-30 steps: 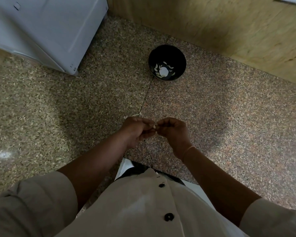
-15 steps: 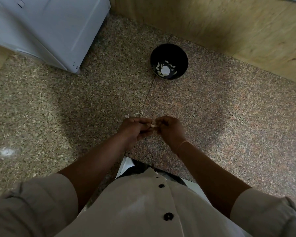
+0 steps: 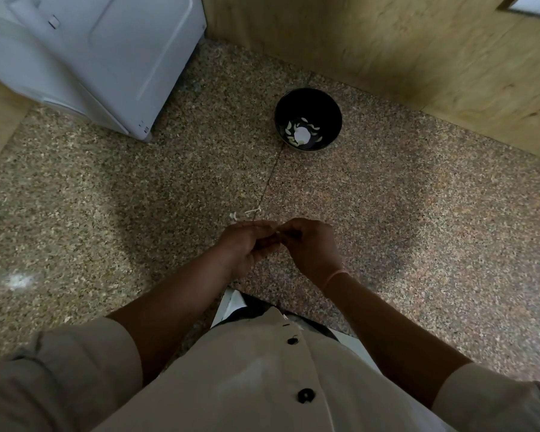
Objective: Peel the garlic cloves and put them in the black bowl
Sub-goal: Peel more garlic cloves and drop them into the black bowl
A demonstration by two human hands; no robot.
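Observation:
A black bowl [image 3: 308,102] stands on the speckled stone counter near the wooden back wall, with several pale peeled garlic cloves [image 3: 300,134] in its bottom. Well in front of it my left hand [image 3: 247,246] and my right hand [image 3: 312,247] meet fingertip to fingertip, both pinching a small garlic clove that is almost wholly hidden between the fingers. Thin white scraps of garlic skin [image 3: 247,213] lie on the counter just beyond my left hand.
A white appliance [image 3: 85,57] fills the back left corner. A wooden wall [image 3: 418,57] runs along the back and right. A dark seam [image 3: 270,179] in the counter runs from the bowl toward my hands. My beige buttoned shirt fills the bottom.
My hands stay together working at the clove, with only small finger movements. The view has tilted a little, so the bowl sits slightly higher in the frame.

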